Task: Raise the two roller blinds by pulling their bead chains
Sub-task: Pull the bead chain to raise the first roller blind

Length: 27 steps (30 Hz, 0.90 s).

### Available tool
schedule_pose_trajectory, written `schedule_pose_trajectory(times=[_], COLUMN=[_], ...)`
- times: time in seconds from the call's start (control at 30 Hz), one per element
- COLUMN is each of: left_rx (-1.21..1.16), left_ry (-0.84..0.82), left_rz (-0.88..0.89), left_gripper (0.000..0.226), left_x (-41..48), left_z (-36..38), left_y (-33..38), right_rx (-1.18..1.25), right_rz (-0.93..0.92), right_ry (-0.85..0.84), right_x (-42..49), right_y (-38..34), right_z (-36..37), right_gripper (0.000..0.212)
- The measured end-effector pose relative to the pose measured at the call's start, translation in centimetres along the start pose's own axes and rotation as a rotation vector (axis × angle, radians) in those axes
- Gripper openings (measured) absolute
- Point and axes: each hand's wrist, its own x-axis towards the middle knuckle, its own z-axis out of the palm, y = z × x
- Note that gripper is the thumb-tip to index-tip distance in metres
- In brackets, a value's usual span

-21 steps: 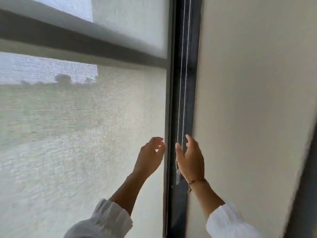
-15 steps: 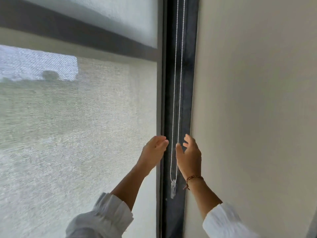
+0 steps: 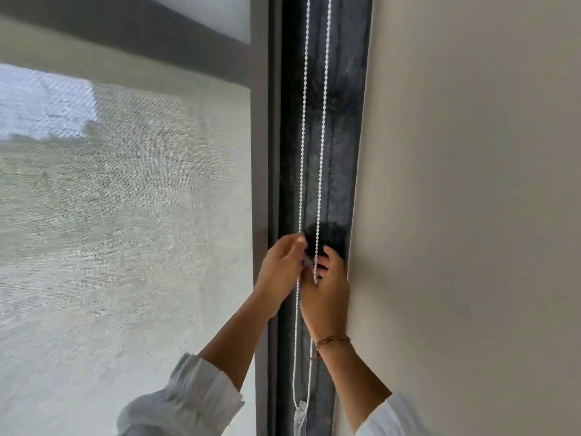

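Both hands are up at the chain point(image 3: 303, 121), fingers curled in close. The left hand point(image 3: 279, 272) pinches the left strand between thumb and fingertips, just where the beads reach its knuckles. The right hand point(image 3: 327, 297) sits touching it, slightly lower, its fingers point(image 3: 322, 265) bent around the right strand; the strand runs down into that fist, though whether the grip is tight I cannot tell.

The chain is a loop of small white beads, two thin strands hanging nearly parallel down a dark, mottled grey frame point(image 3: 339, 136). Below the hands the strands draw together and end at a pale, translucent connector point(image 3: 300, 413) near the bottom edge.

To the left of the frame hangs a blind point(image 3: 125, 231) of coarse, open-weave mesh, pale greenish-white, with blurred daylight showing through it. A dark flat bar point(image 3: 125, 33) crosses behind it near the top. To the right is the other blind point(image 3: 471, 184), a smooth, matte, cream sheet that lets nothing through; the right hand's edge rests against it.

A thin woven bracelet point(image 3: 331, 339), reddish-brown, circles the right wrist. Both forearms are bare, with crumpled white sleeves point(image 3: 188, 401) pushed back toward the elbows.
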Motion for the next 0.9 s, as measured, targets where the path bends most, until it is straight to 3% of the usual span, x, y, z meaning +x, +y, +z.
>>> schedule_pose_trajectory(times=[0.1,0.27,0.43,0.63,0.77,0.9], left_rx=[-0.111,-0.237,-0.275,-0.398,-0.342,-0.303], left_ry=[0.069,0.002,-0.145,-0.281,-0.268,-0.146], left_rz=[0.051,0.11,0.218,0.328,0.376,0.407], left_gripper=[0.016,0.023,0.022,0.024,0.023,0.026], left_x=[1.6,2.4,3.5,4.2,4.2,4.0], left_z=[0.3,0.6,1.3,2.3,2.6,3.0], left_y=[0.1,1.3,4.1,7.6,10.3,12.3], right_rx=[0.029,0.15,0.287,0.244,0.178,0.152], right_rz=[-0.079,-0.128,-0.134,-0.224,-0.327,-0.404], right_ry=[0.008,0.031,0.047,0.073,0.118,0.152], right_x=[1.0,1.8,2.3,1.7,1.2,1.2], right_y=[0.6,1.5,2.4,3.1,3.0,2.6], right_z=[0.6,1.0,1.6,2.2,2.1,1.7], right_gripper=[0.033,0.02,0.045,0.061,0.049,0.042])
